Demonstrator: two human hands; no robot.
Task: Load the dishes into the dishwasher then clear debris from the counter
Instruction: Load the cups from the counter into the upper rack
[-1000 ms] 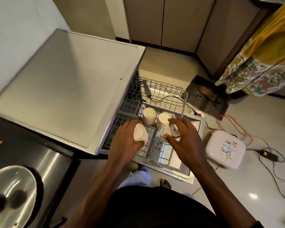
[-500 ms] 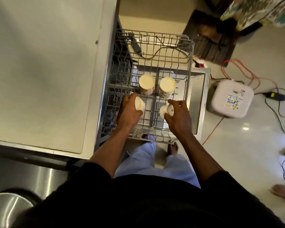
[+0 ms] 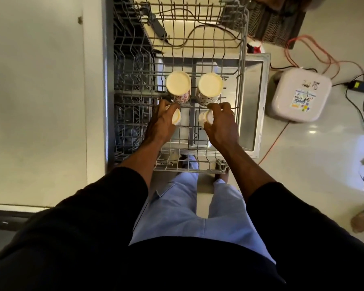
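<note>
Counter: pale flat top left of the rack; no debris on the part in view.
Rack: wire dishwasher basket, pulled out over the open door; the landmark for every entry below.
Left standing cup: upside down in the middle of the rack, cream base facing up, patterned wall showing beneath.
Left hand: inside the rack, just in front of the left standing cup; fingers wrapped and clamped on a cup.
Left held cup: tipped on its side, cream end facing right, low over the rack wires; whether it touches them cannot be told.
Right standing cup: upside down, just beside the left standing cup, the two apart.
Right held cup: tipped, cream end facing left, just in front of the right standing cup.
Right hand: inside the rack toward its right side; fingers closed around the right held cup.
Handling: the cups look small, light, stiff and probably breakable. A smooth wall may slip, so grasp around the side, then lower each mouth-down between the wires without knocking its neighbour.
White box: on the floor right of the rack, cables nearby.
</note>
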